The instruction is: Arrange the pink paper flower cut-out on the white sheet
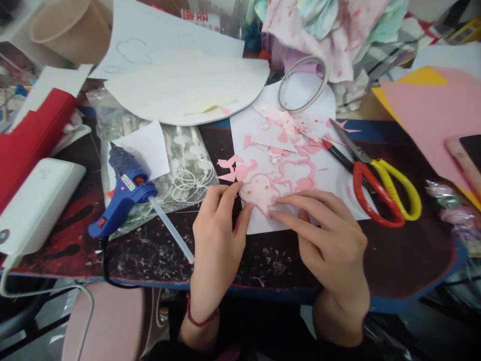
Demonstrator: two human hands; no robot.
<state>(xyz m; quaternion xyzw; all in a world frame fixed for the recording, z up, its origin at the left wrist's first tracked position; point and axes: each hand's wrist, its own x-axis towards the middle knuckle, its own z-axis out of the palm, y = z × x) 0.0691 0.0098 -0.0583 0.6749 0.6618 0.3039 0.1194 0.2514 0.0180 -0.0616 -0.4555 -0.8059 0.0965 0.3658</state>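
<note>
A small pink cut-out shape (259, 191) with a darker pink edge lies on white paper (343, 198) between my hands. My left hand (221, 233), with a red band at its wrist, touches the shape's left edge with thumb and fingertips apart. At the right edge, the fingers of my right hand (326, 238) are spread and their tips rest on it. Just behind is a pink outline piece (313, 170), with pink scraps (246, 170) around. Red-handled scissors (363, 200) and yellow-handled scissors (408, 193) lie to the right.
A blue glue gun (126, 193) with a glue stick rests on a plastic bag (178, 193) at the left. Further left is a white power bank (41, 200) with a cable. A tape ring (323, 82) stands behind. Pink sheets (432, 108) and a phone (469, 155) lie far right.
</note>
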